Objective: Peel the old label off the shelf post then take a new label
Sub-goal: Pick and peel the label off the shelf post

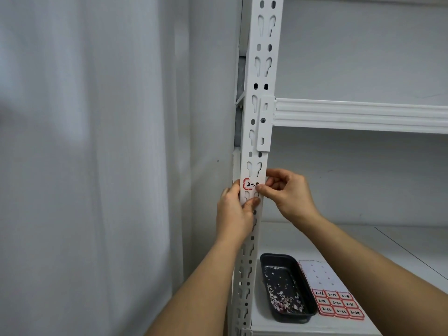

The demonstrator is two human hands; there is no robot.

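Observation:
A white slotted shelf post runs up the middle of the head view. On it sticks a small white label with a red border and black handwriting. My right hand pinches the label's right end between thumb and fingers, hiding that end. Just below the label, my left hand wraps around the post, its thumb pressed on the post's front. On the lower shelf at the bottom right lies a label sheet; its upper part is bare backing, and its lower rows hold red-bordered handwritten labels.
A black tray holding scraps of torn labels sits on the lower shelf beside the sheet. A white shelf beam crosses at mid height. A pale curtain hangs to the left of the post.

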